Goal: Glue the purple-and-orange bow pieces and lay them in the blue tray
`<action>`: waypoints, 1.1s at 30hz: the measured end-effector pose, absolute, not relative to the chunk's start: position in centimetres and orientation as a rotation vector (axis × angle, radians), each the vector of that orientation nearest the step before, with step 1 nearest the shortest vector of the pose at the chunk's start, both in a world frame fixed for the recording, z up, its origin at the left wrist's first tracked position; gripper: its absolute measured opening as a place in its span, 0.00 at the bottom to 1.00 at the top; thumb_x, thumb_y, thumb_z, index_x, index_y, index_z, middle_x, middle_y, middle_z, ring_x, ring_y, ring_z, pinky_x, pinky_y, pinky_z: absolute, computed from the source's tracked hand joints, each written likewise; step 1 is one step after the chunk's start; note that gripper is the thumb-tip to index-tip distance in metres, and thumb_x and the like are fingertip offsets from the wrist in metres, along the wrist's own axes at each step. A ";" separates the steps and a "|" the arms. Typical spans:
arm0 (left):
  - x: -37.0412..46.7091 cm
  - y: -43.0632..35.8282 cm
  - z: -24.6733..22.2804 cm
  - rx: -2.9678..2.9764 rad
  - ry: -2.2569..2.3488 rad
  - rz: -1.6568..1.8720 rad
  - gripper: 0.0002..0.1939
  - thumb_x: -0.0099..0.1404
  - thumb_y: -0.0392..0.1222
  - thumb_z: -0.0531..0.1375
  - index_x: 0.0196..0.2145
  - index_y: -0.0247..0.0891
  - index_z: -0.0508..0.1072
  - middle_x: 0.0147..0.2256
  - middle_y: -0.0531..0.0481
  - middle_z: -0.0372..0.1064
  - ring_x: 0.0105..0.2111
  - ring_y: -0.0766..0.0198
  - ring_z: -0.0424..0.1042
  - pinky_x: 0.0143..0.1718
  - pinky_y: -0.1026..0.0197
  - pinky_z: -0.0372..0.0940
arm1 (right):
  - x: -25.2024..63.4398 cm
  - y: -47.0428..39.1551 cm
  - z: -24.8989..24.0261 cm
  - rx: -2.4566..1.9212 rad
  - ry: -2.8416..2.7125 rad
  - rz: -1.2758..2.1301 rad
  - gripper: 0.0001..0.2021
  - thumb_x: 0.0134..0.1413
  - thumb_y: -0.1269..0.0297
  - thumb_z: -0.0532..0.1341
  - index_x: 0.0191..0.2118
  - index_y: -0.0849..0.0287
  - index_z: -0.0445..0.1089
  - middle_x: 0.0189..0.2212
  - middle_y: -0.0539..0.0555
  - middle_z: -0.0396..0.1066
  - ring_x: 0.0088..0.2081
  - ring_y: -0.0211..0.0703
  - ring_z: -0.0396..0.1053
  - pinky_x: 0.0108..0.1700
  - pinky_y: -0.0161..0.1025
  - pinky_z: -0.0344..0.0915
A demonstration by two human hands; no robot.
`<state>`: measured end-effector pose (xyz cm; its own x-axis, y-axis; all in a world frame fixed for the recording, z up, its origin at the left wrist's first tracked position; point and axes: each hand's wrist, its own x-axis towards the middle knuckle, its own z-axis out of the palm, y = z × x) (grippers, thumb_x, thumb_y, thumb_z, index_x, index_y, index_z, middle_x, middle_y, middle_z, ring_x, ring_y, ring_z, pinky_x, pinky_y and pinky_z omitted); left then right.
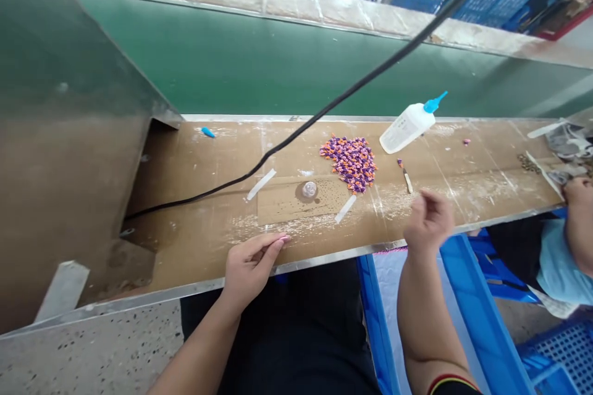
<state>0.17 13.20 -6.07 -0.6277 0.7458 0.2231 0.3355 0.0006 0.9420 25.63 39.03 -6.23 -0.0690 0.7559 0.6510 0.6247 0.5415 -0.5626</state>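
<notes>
My left hand (pixel 252 268) is at the bench's front edge, thumb and forefinger pinched on a small pink piece (pixel 285 238). Over the front part of the bench, to the right, is my right hand (pixel 429 222), its fingers curled together; what they hold, if anything, does not show. Just beyond it lies a small tool with a pale handle (pixel 408 182), a small purple-and-orange piece (pixel 399 163) at its far tip. A heap of small purple, orange and pink pieces (pixel 352 163) lies between and beyond my hands. A small clear dome-like thing (pixel 309 190) sits on a taped cardboard piece (pixel 273 207).
A white bottle with a blue nozzle (pixel 407 128) leans at the back. A black cable (pixel 273 151) crosses the view. A small blue cap (pixel 208 132) lies back left. A metal housing (pixel 92 136) stands left. Another person's hand (pixel 578 191) is at far right. Blue crate (pixel 472 315) below.
</notes>
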 end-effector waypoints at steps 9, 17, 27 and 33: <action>-0.1 12.6 -7.9 0.451 1.549 1.992 0.18 0.64 0.57 0.73 0.39 0.38 0.87 0.33 0.42 0.82 0.32 0.57 0.84 0.37 0.59 0.82 | 6.5 44.6 -4.5 -0.849 -2.807 0.218 0.09 0.65 0.64 0.62 0.43 0.57 0.81 0.45 0.61 0.76 0.47 0.55 0.74 0.53 0.50 0.71; -0.1 14.1 -7.1 0.161 1.553 2.023 0.21 0.57 0.56 0.77 0.40 0.37 0.87 0.32 0.44 0.80 0.30 0.64 0.79 0.35 0.64 0.77 | 7.3 44.7 -6.5 -0.709 -2.566 0.295 0.09 0.67 0.62 0.61 0.39 0.56 0.78 0.41 0.61 0.77 0.46 0.56 0.73 0.53 0.53 0.71; -3.8 18.2 -1.5 0.765 1.755 1.739 0.08 0.64 0.44 0.69 0.38 0.41 0.87 0.35 0.46 0.79 0.31 0.67 0.74 0.35 0.65 0.72 | 8.8 43.8 -3.6 -0.615 -2.191 1.339 0.13 0.61 0.50 0.69 0.43 0.54 0.80 0.36 0.55 0.82 0.36 0.45 0.78 0.38 0.43 0.76; -5.7 22.1 -1.9 0.893 1.644 1.571 0.11 0.63 0.47 0.69 0.38 0.38 0.86 0.33 0.45 0.79 0.33 0.63 0.76 0.37 0.61 0.72 | 10.0 44.1 -1.6 -0.614 -2.155 1.581 0.17 0.60 0.46 0.71 0.36 0.55 0.75 0.26 0.50 0.75 0.26 0.37 0.71 0.27 0.36 0.69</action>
